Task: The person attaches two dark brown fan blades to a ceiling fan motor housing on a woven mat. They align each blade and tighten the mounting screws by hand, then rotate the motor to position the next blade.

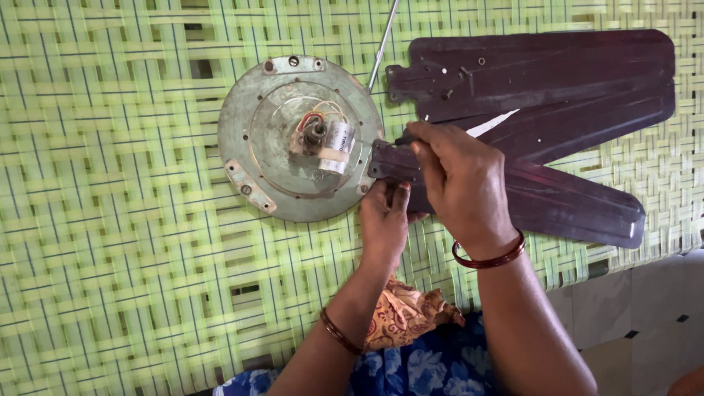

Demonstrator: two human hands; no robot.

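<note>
A green woven cot (110, 220) is seen carrying everything. Three dark brown fan blades (557, 81) are laid on it at the right, fanned out and overlapping. The round grey motor housing (264, 169) is placed left of them, with wires and a small capacitor (337, 147) at its centre. The lowest blade (557, 202) is met at its bracket end by the housing rim. The right hand (462, 183) is closed on a screwdriver (491, 123) above that bracket. The left hand (383, 220) is clamped on the bracket from below.
</note>
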